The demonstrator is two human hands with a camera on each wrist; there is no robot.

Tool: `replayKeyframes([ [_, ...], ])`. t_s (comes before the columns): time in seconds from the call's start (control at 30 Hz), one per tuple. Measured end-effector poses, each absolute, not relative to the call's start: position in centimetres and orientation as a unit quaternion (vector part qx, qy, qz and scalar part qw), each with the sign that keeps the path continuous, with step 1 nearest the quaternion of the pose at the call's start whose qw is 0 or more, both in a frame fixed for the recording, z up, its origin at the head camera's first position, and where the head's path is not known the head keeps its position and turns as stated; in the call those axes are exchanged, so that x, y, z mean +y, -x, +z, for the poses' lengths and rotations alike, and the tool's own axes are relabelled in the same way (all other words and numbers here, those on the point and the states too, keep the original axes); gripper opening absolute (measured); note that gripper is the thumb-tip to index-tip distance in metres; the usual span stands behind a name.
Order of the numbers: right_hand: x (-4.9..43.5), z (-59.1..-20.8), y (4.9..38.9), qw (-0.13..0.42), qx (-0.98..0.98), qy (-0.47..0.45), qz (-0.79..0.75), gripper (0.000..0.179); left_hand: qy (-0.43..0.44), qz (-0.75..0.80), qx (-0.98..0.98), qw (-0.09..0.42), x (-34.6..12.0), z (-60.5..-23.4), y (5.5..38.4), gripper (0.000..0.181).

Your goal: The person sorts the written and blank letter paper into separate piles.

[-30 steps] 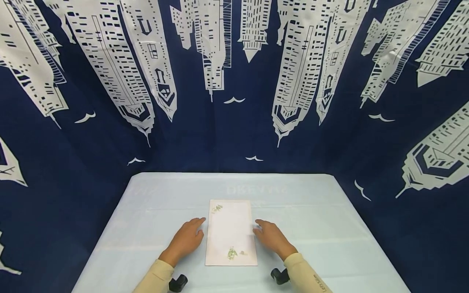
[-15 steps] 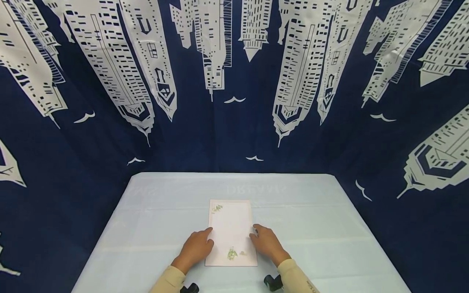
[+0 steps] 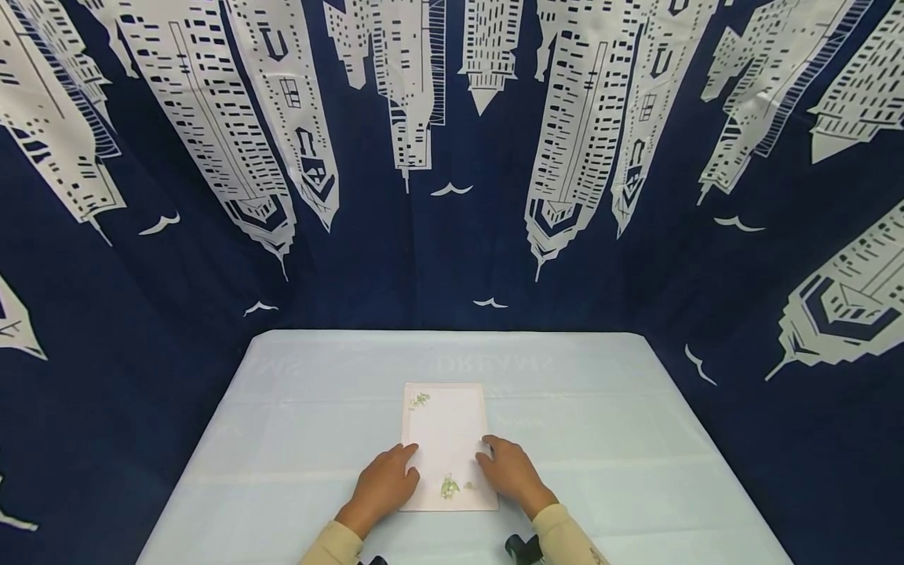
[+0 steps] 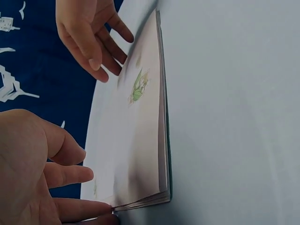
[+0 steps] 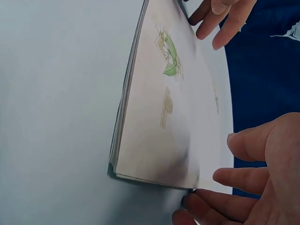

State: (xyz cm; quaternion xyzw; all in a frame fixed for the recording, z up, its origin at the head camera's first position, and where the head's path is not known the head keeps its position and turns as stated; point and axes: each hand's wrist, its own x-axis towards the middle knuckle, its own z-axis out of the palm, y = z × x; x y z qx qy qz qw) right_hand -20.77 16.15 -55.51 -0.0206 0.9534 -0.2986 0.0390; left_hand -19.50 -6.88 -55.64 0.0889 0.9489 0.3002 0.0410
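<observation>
A thin stack of pale pink letter paper (image 3: 446, 439) lies flat, with a green sprig printed near its top left corner and another near its lower edge. Its layered sheets show along the edge in both wrist views, above a darker bottom layer. My left hand (image 3: 384, 482) is at the left side, fingertips right at the edge and thumb over the top sheet. On the opposite side, my right hand (image 3: 512, 475) mirrors it, lower fingers (image 5: 220, 204) against the edge. Both hands' fingers are loosely extended, with thumbs raised off the paper.
A pale cloth-covered table (image 3: 621, 439) surrounds the stack, faint lettering near its far edge. Behind it hangs a dark blue curtain (image 3: 424, 259) printed with white buildings and birds. Black wrist-worn devices (image 3: 523, 548) show below the sleeves.
Both hands have moved inward from beside the stack to its left and right edges, fingertips now overlapping it. The stack has stayed nearly in place.
</observation>
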Motion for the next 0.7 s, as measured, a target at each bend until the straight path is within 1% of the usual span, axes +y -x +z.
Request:
replayKeyframes([
  [0.27, 15.6, -55.3, 20.5, 0.041, 0.957, 0.013, -0.286, 0.043, -0.088, 0.31, 0.946, 0.025, -6.7, -56.0, 19.2, 0.039],
  [0.43, 15.5, -55.4, 20.4, 0.024, 0.959, 0.009, -0.284, 0.041, -0.093, 0.324, 0.941, 0.01, -6.7, -56.3, 19.0, 0.036],
  [0.57, 15.7, -55.6, 20.6, -0.019, 0.944, 0.012, -0.329, 0.037, -0.109, 0.347, 0.93, -0.048, -6.7, -56.5, 19.0, 0.032],
  [0.63, 15.8, -55.8, 20.7, -0.044, 0.928, 0.006, -0.371, 0.034, -0.115, 0.365, 0.92, -0.083, -6.6, -56.6, 19.1, 0.035],
  [0.7, 15.9, -56.1, 20.8, -0.065, 0.909, -0.001, -0.412, 0.033, -0.11, 0.387, 0.91, -0.105, -6.6, -56.9, 19.1, 0.04],
])
